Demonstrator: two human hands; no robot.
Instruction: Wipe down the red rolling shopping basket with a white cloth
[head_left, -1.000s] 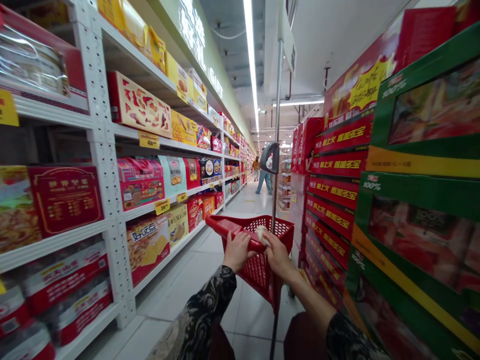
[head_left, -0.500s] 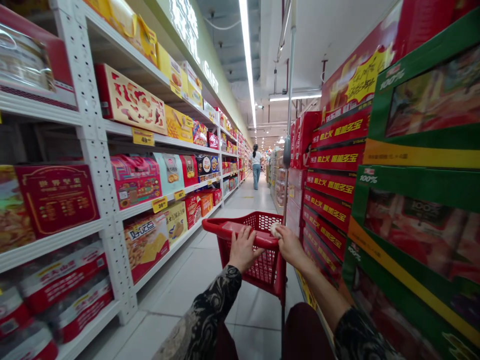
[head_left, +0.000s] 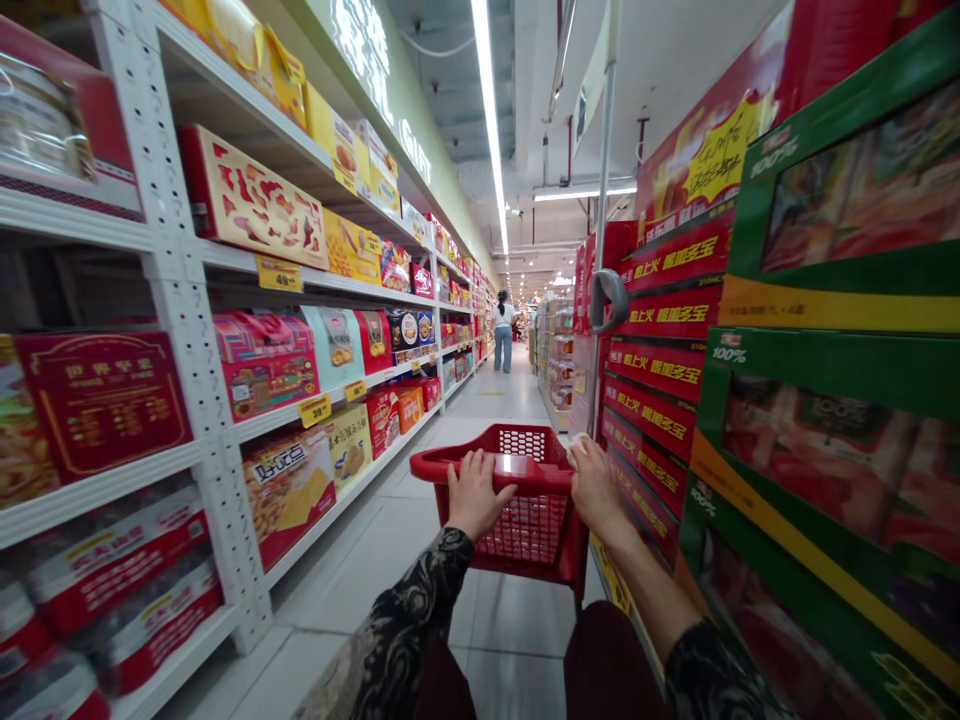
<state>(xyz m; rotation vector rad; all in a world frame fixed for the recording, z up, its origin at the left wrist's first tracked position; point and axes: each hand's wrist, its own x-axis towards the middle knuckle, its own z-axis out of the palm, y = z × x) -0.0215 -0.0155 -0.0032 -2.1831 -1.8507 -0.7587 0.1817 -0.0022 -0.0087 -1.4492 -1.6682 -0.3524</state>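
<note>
- Your left hand (head_left: 472, 493) grips the rear rim of the red cart (head_left: 525, 468), fingers curled over the top and thumb towards you.
- Your right hand (head_left: 595, 487) is closed over the cart's right rear corner, and a small pale wad (head_left: 577, 446) shows at its fingertips; you cannot tell what the wad is.
- The cart stands on the tiled floor (head_left: 390, 540) straight ahead of you, mid-aisle but close to the right-hand stacks.
- A metal pole (head_left: 604, 180) rises from the cart's right side, with a grey loop (head_left: 609, 299) on it at about shelf height.
- On your left run white shelves (head_left: 180, 310) full of gift boxes (head_left: 259, 205), with yellow price tags (head_left: 314, 409) on the shelf edges.
- On your right stand red cartons (head_left: 664, 375), and nearer to you green cartons (head_left: 832, 430), stacked high.
- Far down the aisle a person (head_left: 503, 330) stands with their back to you, well apart from the cart.
- Both your sleeves are dark and patterned.
</note>
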